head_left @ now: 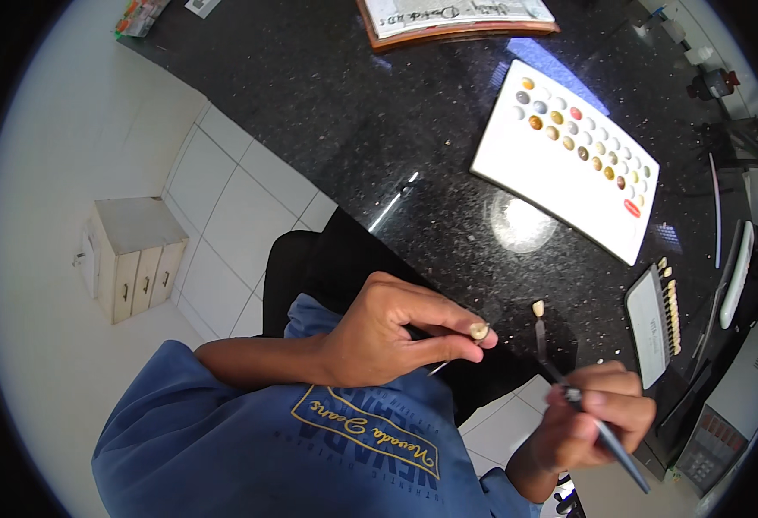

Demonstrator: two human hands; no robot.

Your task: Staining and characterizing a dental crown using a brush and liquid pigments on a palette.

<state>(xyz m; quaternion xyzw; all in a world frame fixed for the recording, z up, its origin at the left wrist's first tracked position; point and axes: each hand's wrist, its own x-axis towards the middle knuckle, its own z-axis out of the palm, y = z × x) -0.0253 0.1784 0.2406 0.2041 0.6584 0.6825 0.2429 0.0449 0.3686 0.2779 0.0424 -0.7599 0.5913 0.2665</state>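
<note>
My left hand (396, 332) is closed, with a small tooth-coloured dental crown (479, 331) pinched between thumb and fingertips. A thin metal pin (438, 368) juts out below those fingers; whether it joins the crown, I cannot tell. To the right, my right hand (599, 414) grips a slim tool with a dark blue handle (622, 457), held like a pen. Its dark front end points up and left toward a tooth shade tab (538, 308) with a metal stem on the black counter. Whether the tool touches that stem is unclear.
A white palette (560, 186) with rows of coloured wells lies on the speckled counter (310, 104). Right of my hands rests a shade guide (649, 328) with several tooth tabs. A slender metal-tipped stick (393, 202) lies near the counter's left edge. Papers (461, 15) sit at the back.
</note>
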